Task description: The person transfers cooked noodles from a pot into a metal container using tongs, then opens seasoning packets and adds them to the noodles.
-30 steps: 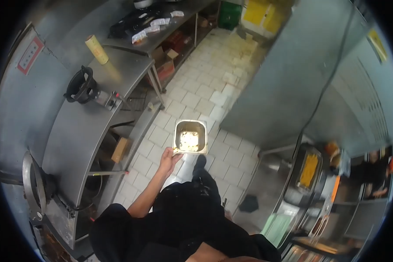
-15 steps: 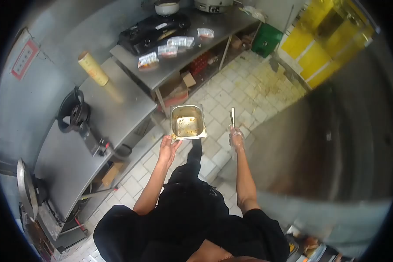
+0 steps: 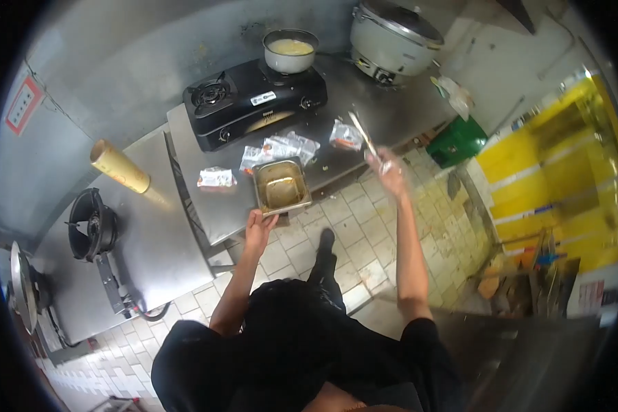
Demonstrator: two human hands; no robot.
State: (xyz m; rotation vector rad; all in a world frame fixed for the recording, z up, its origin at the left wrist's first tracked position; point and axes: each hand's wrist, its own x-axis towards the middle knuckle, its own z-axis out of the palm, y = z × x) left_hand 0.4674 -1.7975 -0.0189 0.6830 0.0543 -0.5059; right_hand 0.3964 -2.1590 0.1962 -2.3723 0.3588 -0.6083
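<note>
My left hand (image 3: 261, 226) grips the near left corner of a square metal pan (image 3: 281, 185), which has bits of food residue inside. In my right hand (image 3: 388, 172), which looks covered by a clear glove and is slightly blurred, is a pair of metal tongs (image 3: 362, 132) pointing up and away. Beyond the pan, several plastic packets (image 3: 279, 147) lie on the steel table (image 3: 226, 213). A black gas stove (image 3: 257, 103) stands behind them, with a white pot (image 3: 290, 51) of yellowish contents on its right burner.
A large rice cooker (image 3: 395, 41) stands at the table's back right, near a green bin (image 3: 456, 143). On the left counter (image 3: 161, 257) are a yellow roll (image 3: 120, 166) and a black burner (image 3: 93, 225). Yellow panels (image 3: 549, 172) line the right side above the tiled floor (image 3: 350, 237).
The view has swung right and closer to the stove table. My right hand with the tongs came into view and moved up and right; my left hand still carries the pan.
</note>
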